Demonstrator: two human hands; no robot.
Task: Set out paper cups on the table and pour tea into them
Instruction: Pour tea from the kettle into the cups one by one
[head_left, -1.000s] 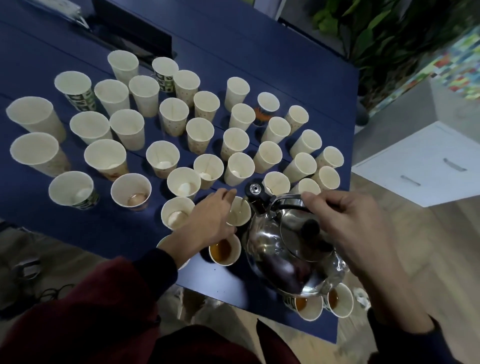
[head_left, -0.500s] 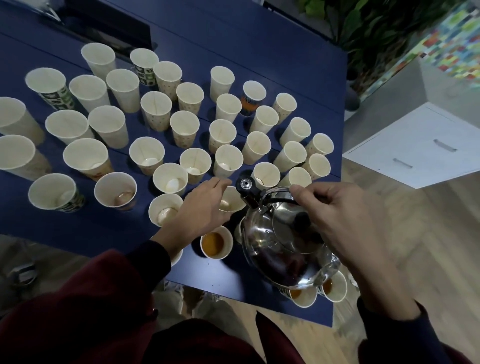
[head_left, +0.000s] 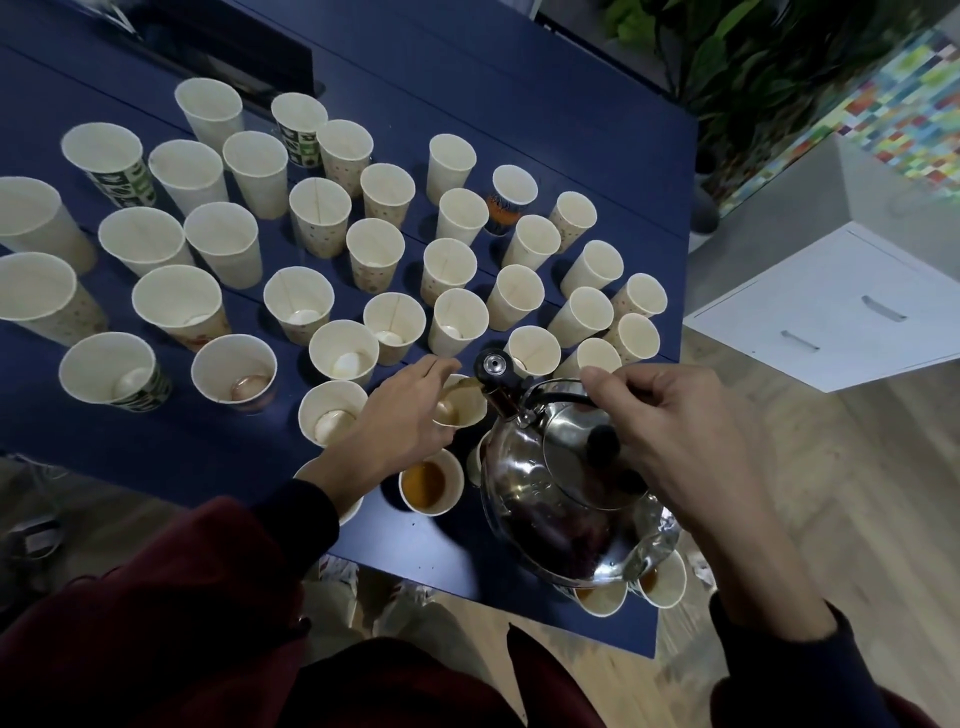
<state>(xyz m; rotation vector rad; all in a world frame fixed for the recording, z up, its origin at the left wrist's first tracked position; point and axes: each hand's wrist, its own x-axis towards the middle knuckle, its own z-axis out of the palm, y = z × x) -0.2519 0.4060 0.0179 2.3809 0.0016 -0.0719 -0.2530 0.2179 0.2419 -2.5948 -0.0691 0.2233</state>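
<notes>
Several paper cups stand in rows on the dark blue table (head_left: 519, 93). My right hand (head_left: 691, 441) grips the black handle of a shiny steel kettle (head_left: 561, 499), tilted with its spout over a paper cup (head_left: 465, 408). My left hand (head_left: 400, 415) wraps around that cup and steadies it; a thin stream of tea runs into it. A cup filled with amber tea (head_left: 428, 483) stands just in front. Two more filled cups (head_left: 660, 582) peek out under the kettle at the table's near edge. Several cups further left hold white tea bags.
A white drawer cabinet (head_left: 841, 306) stands on the wooden floor to the right. Green plants (head_left: 753, 57) rise behind the table's far right corner. A dark flat object (head_left: 228, 47) lies at the back of the table. My red-sleeved arms fill the bottom.
The kettle has tipped further and tea now runs from the spout into the cup under my left hand. The view has shifted slightly; hands keep their grips.
</notes>
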